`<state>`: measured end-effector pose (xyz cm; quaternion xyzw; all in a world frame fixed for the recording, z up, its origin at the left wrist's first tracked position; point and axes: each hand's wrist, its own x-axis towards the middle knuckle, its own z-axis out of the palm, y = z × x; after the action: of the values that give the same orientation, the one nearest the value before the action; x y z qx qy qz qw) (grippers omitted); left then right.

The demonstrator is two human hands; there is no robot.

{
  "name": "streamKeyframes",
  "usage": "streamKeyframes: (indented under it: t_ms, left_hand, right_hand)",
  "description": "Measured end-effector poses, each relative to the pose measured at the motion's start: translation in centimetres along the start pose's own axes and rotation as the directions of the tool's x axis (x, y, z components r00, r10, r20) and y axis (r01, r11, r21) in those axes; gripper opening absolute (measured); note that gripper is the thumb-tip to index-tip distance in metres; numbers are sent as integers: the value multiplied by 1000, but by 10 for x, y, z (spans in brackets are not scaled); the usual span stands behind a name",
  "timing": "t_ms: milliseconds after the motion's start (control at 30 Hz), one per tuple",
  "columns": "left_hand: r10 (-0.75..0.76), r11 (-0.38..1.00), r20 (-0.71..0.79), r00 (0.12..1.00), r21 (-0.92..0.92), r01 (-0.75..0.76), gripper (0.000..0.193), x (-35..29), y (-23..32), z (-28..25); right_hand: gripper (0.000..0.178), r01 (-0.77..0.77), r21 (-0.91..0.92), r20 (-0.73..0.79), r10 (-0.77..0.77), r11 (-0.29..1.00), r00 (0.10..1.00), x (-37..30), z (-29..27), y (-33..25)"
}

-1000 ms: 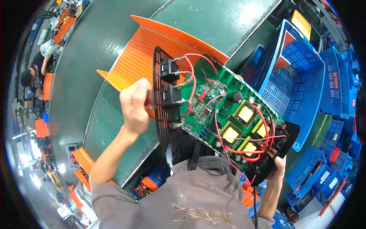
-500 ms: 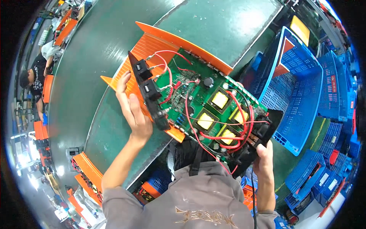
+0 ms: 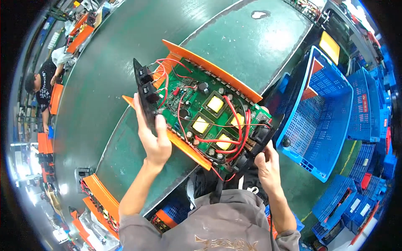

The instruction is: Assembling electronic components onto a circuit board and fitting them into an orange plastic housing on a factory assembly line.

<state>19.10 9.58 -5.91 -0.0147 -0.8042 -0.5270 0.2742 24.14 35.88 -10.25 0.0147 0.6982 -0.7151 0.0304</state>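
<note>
A green circuit board (image 3: pixel 197 90) with several yellow-topped transformers and thick red wires lies in an open orange metal housing (image 3: pixel 217 74), slanting across the bench's near side. My left hand (image 3: pixel 154 140) grips the black end panel (image 3: pixel 147 98) on the board's left, thumb on the inner side and fingers along the outside. This panel carries two black sockets wired in red. On the right, my right hand (image 3: pixel 268 169) holds another black end panel (image 3: pixel 257 144), its thumb against the lower edge; some fingers are hidden behind it. A thin red wire loops below the board.
A large blue crate (image 3: pixel 320 121) stands to the right, with more blue crates (image 3: pixel 364 104) beyond it. Orange housings (image 3: pixel 100 192) sit at lower left. A person (image 3: pixel 46 81) works at far left. The green bench (image 3: pixel 251 37) extends away from me.
The board and its right end panel have shifted left, and the board sits lower between the orange walls. My right hand has moved left with it; the left thumb now overlaps the left panel.
</note>
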Motion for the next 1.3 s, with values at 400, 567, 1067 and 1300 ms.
streamKeyframes:
  t_ms: [400,567,1067,1300]
  left_hand:
    - [210,929,-75,975,325,-175,43,47,-15,3]
    - [159,984,-305,939,128,-125,52,31,-11,27]
    - [-152,988,-431,890,-91,125,65,-37,-3,52]
    - [-377,888,-349,858,-399,228,78,-70,31,77]
  right_hand:
    - [62,-128,378,85,103,917,991,-5,16,11]
    - [71,15,290,-4,-14,957,1000,-1,26,17]
    - [75,160,-44,-22,-161,986,987,3,13,22]
    - [45,-32,245,-291,105,969,951,12,-16,28]
